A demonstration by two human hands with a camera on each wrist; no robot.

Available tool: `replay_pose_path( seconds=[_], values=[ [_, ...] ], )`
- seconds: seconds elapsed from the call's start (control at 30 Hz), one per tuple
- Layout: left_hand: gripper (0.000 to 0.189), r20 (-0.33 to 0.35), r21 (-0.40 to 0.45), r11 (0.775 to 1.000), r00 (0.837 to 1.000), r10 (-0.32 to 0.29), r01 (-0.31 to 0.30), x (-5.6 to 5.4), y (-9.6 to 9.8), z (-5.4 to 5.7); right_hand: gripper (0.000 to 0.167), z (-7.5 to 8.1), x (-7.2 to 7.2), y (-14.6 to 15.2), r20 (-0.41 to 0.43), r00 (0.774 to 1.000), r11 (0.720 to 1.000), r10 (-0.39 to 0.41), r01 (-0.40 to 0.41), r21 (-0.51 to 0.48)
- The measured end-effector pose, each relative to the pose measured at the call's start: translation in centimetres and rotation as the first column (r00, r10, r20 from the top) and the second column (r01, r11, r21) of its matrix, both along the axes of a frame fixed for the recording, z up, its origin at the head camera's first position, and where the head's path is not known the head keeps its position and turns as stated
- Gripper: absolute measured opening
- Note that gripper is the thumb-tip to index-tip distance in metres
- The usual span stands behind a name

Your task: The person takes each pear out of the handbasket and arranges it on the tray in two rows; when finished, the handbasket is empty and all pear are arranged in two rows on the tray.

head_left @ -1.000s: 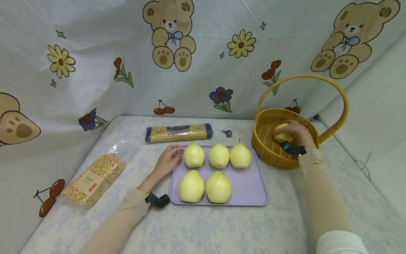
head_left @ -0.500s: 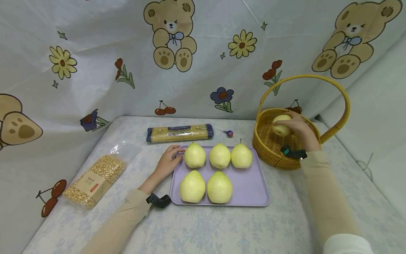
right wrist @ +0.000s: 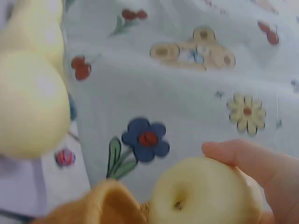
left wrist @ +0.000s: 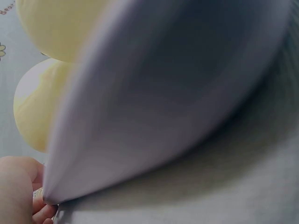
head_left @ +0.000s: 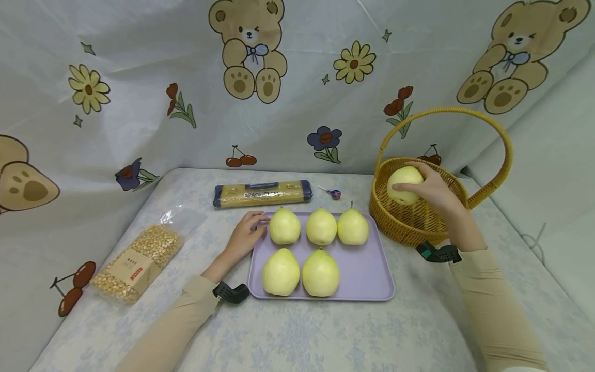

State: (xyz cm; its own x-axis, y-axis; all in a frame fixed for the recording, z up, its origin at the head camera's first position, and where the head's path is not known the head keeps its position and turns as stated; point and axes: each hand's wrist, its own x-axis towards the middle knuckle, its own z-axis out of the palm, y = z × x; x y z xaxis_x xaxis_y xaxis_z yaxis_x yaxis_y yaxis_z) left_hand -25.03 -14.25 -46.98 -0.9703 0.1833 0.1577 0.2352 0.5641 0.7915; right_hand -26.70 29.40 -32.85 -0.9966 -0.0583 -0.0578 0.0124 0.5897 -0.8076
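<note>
My right hand [head_left: 440, 195] grips a pale yellow pear [head_left: 402, 181] over the wicker basket [head_left: 388, 227], thumb and fingers on opposite sides. The right wrist view shows this pear [right wrist: 201, 191] from close up, with the hollow at its end and the thumb along its side. At the lilac tray's [head_left: 364, 279] upper left corner, my left hand [head_left: 245, 238] holds the rim; fingers show on both sides of the corner in the left wrist view. Several pears lie on the tray in two rows, including a front pear [head_left: 321, 274].
Behind the tray lie a spaghetti pack [head_left: 262, 194] and a small lollipop [head_left: 334, 194]. A clear bag of corn kernels [head_left: 139, 263] is on the left. The basket's tall handle [head_left: 506, 150] arches over it, close to my right hand.
My right hand has raised the pear from the basket's inside and shifted it left toward the basket's near-left rim. The left hand stays at the tray corner.
</note>
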Motion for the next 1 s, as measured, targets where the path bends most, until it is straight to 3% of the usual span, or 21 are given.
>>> replay_pose_path(
  seconds=[0.27,0.57,0.8,1.0],
  values=[
    [0.028,0.002,0.006,1.0,1.0,-0.005,0.005,0.0,-0.1,-0.1,0.079,0.5,4.5,-3.9,-0.01,0.994,0.994,0.109,-0.109,-0.001],
    [0.028,-0.005,-0.003,1.0,1.0,-0.007,0.007,-0.1,-0.1,-0.1,0.072,-2.1,9.0,-6.6,0.006,0.961,0.961,0.278,-0.278,-0.007],
    [0.028,0.002,0.0,1.0,1.0,-0.015,0.015,-0.1,0.1,0.0,0.075,-5.3,10.7,-7.4,0.076,0.929,0.932,0.361,-0.361,-0.02],
    [0.027,-0.021,0.0,1.0,1.0,-0.011,0.011,0.0,0.1,0.0,0.078,-7.0,11.1,-7.8,0.101,0.908,0.913,0.407,-0.409,-0.004]
  ],
)
